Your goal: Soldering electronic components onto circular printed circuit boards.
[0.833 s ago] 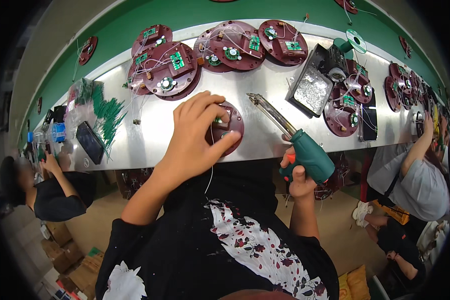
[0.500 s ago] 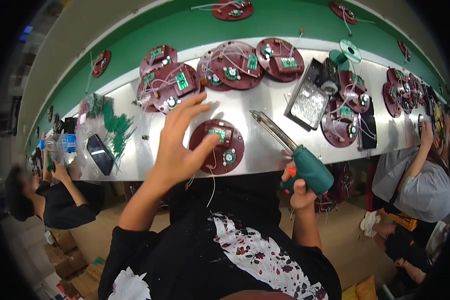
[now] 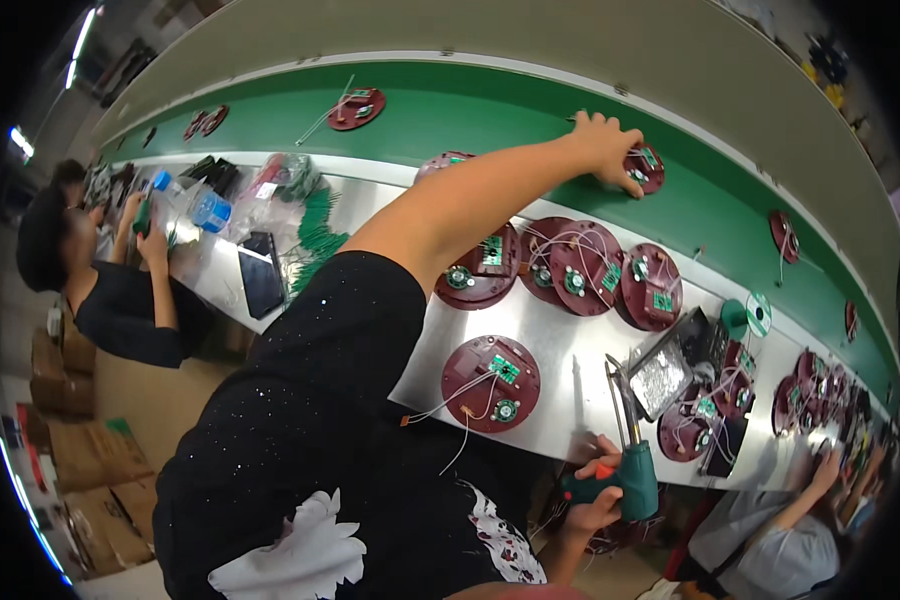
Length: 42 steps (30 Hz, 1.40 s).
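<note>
My left hand (image 3: 602,150) reaches far across the bench with its fingers spread. Its thumb and forefinger lie at the left edge of a round maroon plate (image 3: 647,172) with a small green circuit board, on the green strip. In my right hand (image 3: 595,505) is a green soldering gun (image 3: 638,482), gripped by the handle, its long metal tip pointing away from me. Left of the gun, near the bench's front edge, lies another maroon plate (image 3: 482,398). It carries a green board and a round green part; its white wires hang over the edge.
Several maroon plates (image 3: 585,275) overlap behind the work spot. A black tray (image 3: 660,380) and a green solder spool (image 3: 758,313) stand to the right. At left are a phone (image 3: 260,275), green wires (image 3: 315,235) and a bottle (image 3: 210,212). People work on both sides.
My left hand has left the plate in front of me and stretched up to one on the green strip. The soldering gun stays in my right hand, now more upright; the view has shifted.
</note>
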Each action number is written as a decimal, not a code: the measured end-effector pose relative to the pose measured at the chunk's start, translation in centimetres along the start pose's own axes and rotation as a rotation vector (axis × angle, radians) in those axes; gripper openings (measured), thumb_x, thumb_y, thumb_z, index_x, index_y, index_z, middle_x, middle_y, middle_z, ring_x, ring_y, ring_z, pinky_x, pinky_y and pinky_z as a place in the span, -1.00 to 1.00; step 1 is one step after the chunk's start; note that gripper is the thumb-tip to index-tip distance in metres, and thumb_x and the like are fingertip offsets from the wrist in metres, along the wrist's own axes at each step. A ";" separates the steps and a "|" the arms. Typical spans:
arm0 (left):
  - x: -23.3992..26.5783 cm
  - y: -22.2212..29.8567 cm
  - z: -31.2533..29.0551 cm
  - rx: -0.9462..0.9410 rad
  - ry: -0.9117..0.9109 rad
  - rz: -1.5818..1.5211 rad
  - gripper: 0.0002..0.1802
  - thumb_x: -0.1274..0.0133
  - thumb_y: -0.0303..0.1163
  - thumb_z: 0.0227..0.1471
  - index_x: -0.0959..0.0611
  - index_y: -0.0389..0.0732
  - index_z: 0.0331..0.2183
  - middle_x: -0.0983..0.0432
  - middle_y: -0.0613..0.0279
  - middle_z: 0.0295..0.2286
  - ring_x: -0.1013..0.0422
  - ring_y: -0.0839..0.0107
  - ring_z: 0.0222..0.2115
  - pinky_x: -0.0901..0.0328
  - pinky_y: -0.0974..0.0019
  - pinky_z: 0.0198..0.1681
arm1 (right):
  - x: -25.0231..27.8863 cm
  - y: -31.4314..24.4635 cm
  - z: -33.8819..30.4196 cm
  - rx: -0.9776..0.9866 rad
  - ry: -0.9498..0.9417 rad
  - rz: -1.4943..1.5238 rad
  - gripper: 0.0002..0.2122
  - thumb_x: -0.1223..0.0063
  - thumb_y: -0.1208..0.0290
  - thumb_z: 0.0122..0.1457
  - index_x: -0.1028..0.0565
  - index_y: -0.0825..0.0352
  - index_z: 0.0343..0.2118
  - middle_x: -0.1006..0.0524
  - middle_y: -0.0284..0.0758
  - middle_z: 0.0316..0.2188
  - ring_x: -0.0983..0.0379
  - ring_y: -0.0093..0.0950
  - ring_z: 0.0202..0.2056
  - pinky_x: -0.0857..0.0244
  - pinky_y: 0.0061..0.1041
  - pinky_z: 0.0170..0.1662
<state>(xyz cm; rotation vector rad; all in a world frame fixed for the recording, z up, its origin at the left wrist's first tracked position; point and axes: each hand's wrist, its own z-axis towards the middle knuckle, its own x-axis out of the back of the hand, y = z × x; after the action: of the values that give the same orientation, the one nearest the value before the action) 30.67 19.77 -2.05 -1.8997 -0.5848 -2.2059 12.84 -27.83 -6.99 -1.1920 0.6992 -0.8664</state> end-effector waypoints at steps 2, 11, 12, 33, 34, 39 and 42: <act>1.6 -0.9 -0.7 -0.045 -0.045 0.083 0.20 -0.27 0.63 -0.38 -0.47 0.19 0.25 -0.39 -0.08 0.17 -0.32 -0.15 0.19 -0.06 -0.51 0.20 | 0.2 0.7 0.0 -0.004 0.028 0.016 -0.27 0.16 -0.31 0.37 -0.42 0.52 -0.15 -0.41 -0.26 -0.56 -0.52 -0.17 -0.16 -0.32 -0.06 0.15; 11.5 -25.9 -13.1 0.740 0.143 0.158 0.12 -0.33 0.48 -0.26 -0.48 -0.03 0.20 -0.44 -0.09 0.12 -0.35 -0.10 0.19 -0.28 -0.37 0.12 | -0.2 -0.4 1.2 0.058 -0.002 -0.063 -0.34 0.15 -0.24 0.40 -0.41 0.51 -0.15 -0.43 -0.27 -0.52 -0.51 -0.33 -0.37 -0.37 -0.01 0.13; 11.2 -27.8 -14.6 0.813 0.123 0.187 0.15 -0.32 0.50 -0.27 -0.46 -0.03 0.22 -0.42 -0.11 0.14 -0.34 -0.11 0.21 -0.27 -0.36 0.14 | -0.2 -0.5 1.2 0.063 0.004 -0.075 -0.34 0.15 -0.24 0.40 -0.41 0.51 -0.15 -0.43 -0.27 -0.52 -0.51 -0.33 -0.37 -0.37 -0.01 0.13; 9.1 0.8 -10.8 -0.197 -0.052 -0.155 0.16 -0.40 0.35 -0.30 -0.42 0.00 0.26 -0.45 -0.24 0.05 -0.41 -0.20 0.09 -0.34 -0.07 0.17 | -0.4 -1.6 -1.5 0.088 0.162 0.104 -0.32 0.01 -0.24 0.33 -0.47 0.53 -0.10 -0.56 -0.05 -0.24 -0.51 -0.42 -0.35 -0.37 -0.48 -0.30; 9.0 3.9 -11.6 -0.229 -0.096 -0.170 0.10 -0.40 0.30 -0.26 -0.43 -0.03 0.24 -0.44 -0.24 0.05 -0.37 -0.22 0.11 -0.31 -0.07 0.20 | -0.3 -1.8 -1.7 0.090 0.166 0.104 -0.31 0.01 -0.25 0.33 -0.47 0.53 -0.10 -0.56 -0.04 -0.24 -0.51 -0.42 -0.34 -0.37 -0.49 -0.30; 5.9 11.5 -13.7 -0.173 -0.167 -0.055 0.15 -0.38 0.34 -0.23 -0.38 -0.03 0.29 -0.34 -0.26 0.15 -0.31 -0.25 0.17 -0.28 -0.21 0.21 | 0.2 -2.1 -2.3 0.083 0.161 0.031 -0.33 0.17 -0.27 0.39 -0.41 0.47 -0.12 -0.44 -0.28 -0.44 -0.50 -0.35 -0.33 -0.35 -0.11 0.10; 4.7 11.2 -14.9 -0.175 -0.099 -0.024 0.19 -0.37 0.36 -0.21 -0.35 -0.06 0.32 -0.31 -0.25 0.19 -0.30 -0.25 0.19 -0.27 -0.21 0.23 | 0.4 -2.3 -2.2 0.101 0.151 0.041 -0.33 0.17 -0.27 0.38 -0.42 0.47 -0.12 -0.45 -0.28 -0.46 -0.48 -0.41 -0.39 -0.33 -0.08 0.13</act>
<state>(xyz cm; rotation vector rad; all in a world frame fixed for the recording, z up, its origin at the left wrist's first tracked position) 20.57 4.20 2.91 -2.1086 -0.4445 -2.2547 10.79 -29.55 -5.28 -1.0267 0.7899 -0.9527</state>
